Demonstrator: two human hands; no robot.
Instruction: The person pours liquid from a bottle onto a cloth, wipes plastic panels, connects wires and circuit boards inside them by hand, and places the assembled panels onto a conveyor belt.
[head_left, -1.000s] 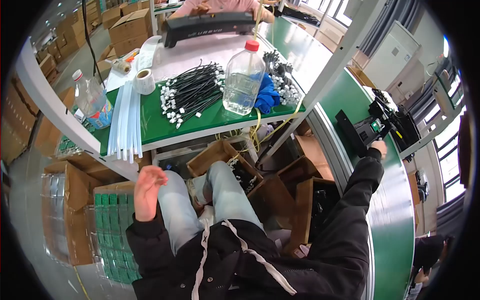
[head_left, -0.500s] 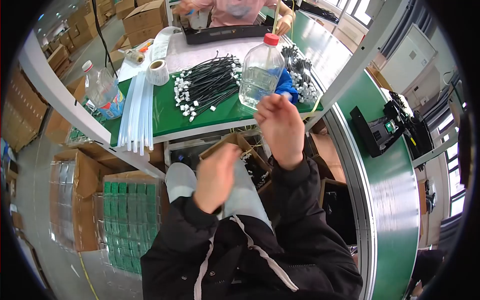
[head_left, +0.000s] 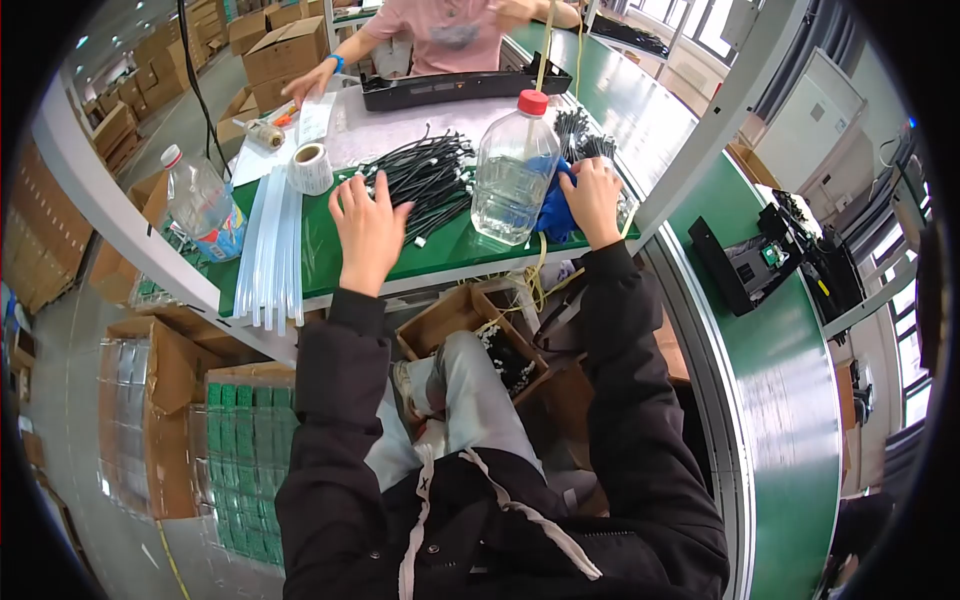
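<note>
My left hand has its fingers spread at the front left of a pile of black cables with white connectors, touching its near edge. My right hand rests at the right end of the table, over another bunch of black cables. Its thumb stands apart from the fingers, beside a blue cloth-like item, and the fingertips are partly hidden. Between my hands stands a clear plastic jug with a red cap, partly filled with clear liquid.
Left on the green table are translucent tubes, a label roll and a plastic bottle. Across from me sits a person in a pink shirt behind a long black housing. A cardboard box is under the table.
Both my hands have moved from above my lap up to the table, the left to the cable pile, the right beyond the jug. The person opposite has reached out to my left.
</note>
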